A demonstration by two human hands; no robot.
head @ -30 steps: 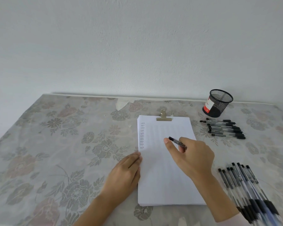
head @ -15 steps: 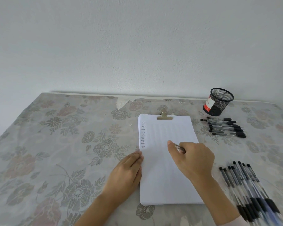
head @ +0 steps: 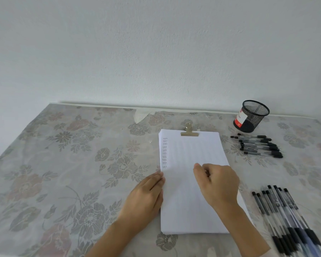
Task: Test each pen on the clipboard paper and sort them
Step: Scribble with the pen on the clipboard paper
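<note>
A stack of white paper [head: 190, 151] lies under a metal clip [head: 189, 133], with a column of small test marks [head: 164, 152] down its left margin. My left hand [head: 146, 197] rests flat on the paper's left edge. My right hand [head: 219, 184] hovers over the middle of the sheet with its fingers curled round a pen that is almost wholly hidden inside the hand. Several black pens [head: 259, 146] lie in a neat row right of the paper's top. A bigger pile of pens [head: 285, 216] lies at the near right.
A black mesh pen cup [head: 252, 115] with a red and white label stands at the back right by the wall. The table wears a floral plastic cloth [head: 72, 164]. A white wall rises behind the table's far edge.
My right hand has turned and closed over the pen, so the pen that stuck out a second ago is now hidden. The left hand has stayed put.
</note>
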